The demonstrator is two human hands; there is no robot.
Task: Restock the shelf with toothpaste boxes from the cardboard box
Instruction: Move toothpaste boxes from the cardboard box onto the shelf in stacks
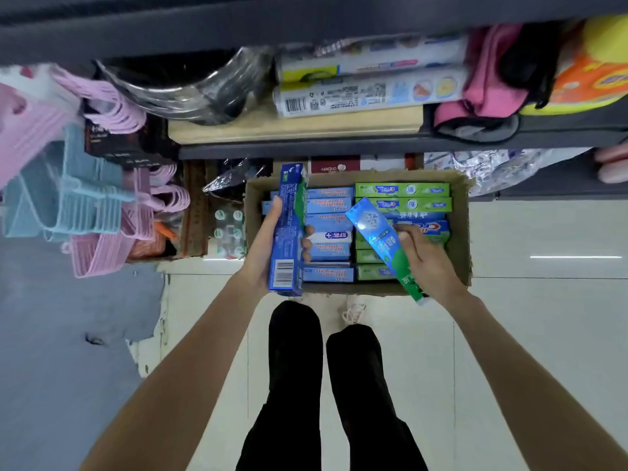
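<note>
An open cardboard box sits on the floor in front of my feet, packed with several blue and green toothpaste boxes. My left hand grips a stack of blue toothpaste boxes held lengthwise above the box's left side. My right hand grips a single blue-and-green toothpaste box, tilted diagonally over the box's right half. The shelf stands just beyond the cardboard box.
Pink and blue hangers hang at the left. Rolls of wrap and black-wrapped goods lie on the shelf board above the box. Pink and orange fabric items fill the upper right. White tiled floor spreads to the right; my legs stand below.
</note>
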